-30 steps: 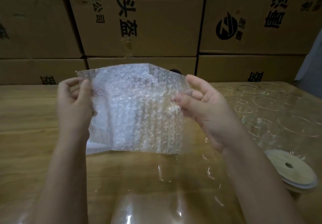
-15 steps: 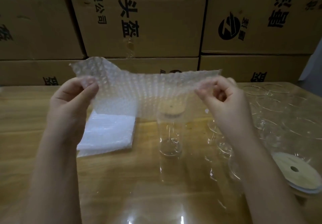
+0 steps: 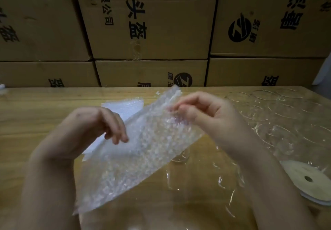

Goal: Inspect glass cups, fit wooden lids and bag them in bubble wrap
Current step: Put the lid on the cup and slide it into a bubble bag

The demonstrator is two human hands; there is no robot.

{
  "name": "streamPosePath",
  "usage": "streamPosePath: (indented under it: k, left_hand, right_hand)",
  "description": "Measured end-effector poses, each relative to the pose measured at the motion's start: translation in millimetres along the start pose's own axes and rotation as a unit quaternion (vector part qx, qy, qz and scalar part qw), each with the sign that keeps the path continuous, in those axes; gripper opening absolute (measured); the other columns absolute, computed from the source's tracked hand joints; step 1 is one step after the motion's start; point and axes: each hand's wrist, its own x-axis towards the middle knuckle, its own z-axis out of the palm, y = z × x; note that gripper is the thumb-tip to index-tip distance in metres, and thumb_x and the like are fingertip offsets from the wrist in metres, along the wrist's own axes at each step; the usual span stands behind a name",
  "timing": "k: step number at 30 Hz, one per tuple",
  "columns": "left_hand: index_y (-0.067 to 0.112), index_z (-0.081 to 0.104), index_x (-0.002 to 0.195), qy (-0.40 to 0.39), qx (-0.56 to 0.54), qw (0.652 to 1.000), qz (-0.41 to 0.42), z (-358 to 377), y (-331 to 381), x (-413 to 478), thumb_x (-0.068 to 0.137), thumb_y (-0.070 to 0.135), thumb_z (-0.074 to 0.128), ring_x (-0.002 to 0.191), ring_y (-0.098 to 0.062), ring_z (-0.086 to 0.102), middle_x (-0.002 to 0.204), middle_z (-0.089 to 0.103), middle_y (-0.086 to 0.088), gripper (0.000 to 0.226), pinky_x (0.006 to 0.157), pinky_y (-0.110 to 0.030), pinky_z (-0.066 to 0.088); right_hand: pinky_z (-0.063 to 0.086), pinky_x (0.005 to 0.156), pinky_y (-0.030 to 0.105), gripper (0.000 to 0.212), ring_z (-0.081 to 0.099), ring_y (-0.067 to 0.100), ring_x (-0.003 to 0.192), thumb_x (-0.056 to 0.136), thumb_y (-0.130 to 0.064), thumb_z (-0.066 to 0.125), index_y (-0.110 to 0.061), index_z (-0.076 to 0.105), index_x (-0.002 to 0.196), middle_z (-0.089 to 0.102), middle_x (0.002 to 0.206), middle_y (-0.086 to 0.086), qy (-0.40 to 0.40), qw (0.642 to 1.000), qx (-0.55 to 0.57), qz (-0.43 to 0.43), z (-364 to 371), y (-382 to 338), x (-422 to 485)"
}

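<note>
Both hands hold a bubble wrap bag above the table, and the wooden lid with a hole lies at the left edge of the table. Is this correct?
Not quite. The head view shows the wooden lid at the right edge of the table, not the left. Both the left hand and right hand do hold the bubble wrap bag.

My left hand (image 3: 95, 122) is raised over the worktop (image 3: 35, 115), wrist bent, fingers curled down and pinching the bubble bag (image 3: 139, 149) at its left edge. My right hand (image 3: 202, 111) is higher, thumb and fingertips closed on the bag's top corner.
</note>
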Motion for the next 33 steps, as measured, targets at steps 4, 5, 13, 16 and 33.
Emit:
streamPosePath:
  k: [4,5,13,16,33]
  left_hand:
    - [0.019,0.074,0.084,-0.094,0.038,0.994,-0.026,23,22,4,0.086,0.05,0.054,0.072,-0.018,0.069,0.087,0.074,-0.008,0.037,0.06,-0.019,0.048]
    - [0.02,0.074,0.082,-0.095,0.045,0.993,-0.044,27,25,5,0.082,0.051,0.054,0.071,-0.018,0.069,0.085,0.075,-0.007,0.037,0.057,-0.018,0.047]
    - [0.017,0.065,0.053,0.004,0.077,0.987,-0.14,48,36,17,0.078,0.074,0.054,0.037,-0.016,0.051,0.042,0.055,-0.007,0.063,0.043,-0.018,0.039]
    - [0.018,0.063,0.049,0.017,0.099,0.981,-0.164,55,35,21,0.069,0.077,0.048,0.034,-0.014,0.046,0.037,0.048,-0.001,0.064,0.039,-0.017,0.037]
    - [0.004,0.062,0.075,0.026,0.029,0.994,-0.1,61,39,26,0.072,0.039,0.067,0.052,-0.01,0.057,0.058,0.061,-0.003,0.035,0.046,-0.019,0.045]
  right_hand:
    - [0.054,0.082,0.02,0.033,0.069,0.004,0.089,0.09,0.0,0.061,-0.028,0.065,0.106,0.07,0.09,-0.009,-0.03,0.999,-0.034,-0.006,20,3,2]
    - [0.054,0.083,0.022,0.037,0.068,0.004,0.088,0.089,0.0,0.062,-0.03,0.063,0.11,0.069,0.089,-0.01,-0.027,0.998,-0.058,-0.013,24,4,3]
    - [0.043,0.08,0.011,0.048,0.059,0.0,0.085,0.085,-0.006,0.069,-0.031,0.055,0.123,0.06,0.082,-0.014,-0.017,0.991,-0.118,-0.058,36,5,2]
    - [0.044,0.079,0.014,0.049,0.057,0.003,0.085,0.085,-0.007,0.069,-0.029,0.053,0.126,0.057,0.082,-0.014,-0.026,0.988,-0.137,-0.059,37,3,1]
    - [0.041,0.06,0.013,0.05,0.049,0.0,0.057,0.083,-0.034,0.07,-0.038,0.047,0.128,0.048,0.061,-0.01,-0.029,0.993,-0.107,0.032,39,17,5]
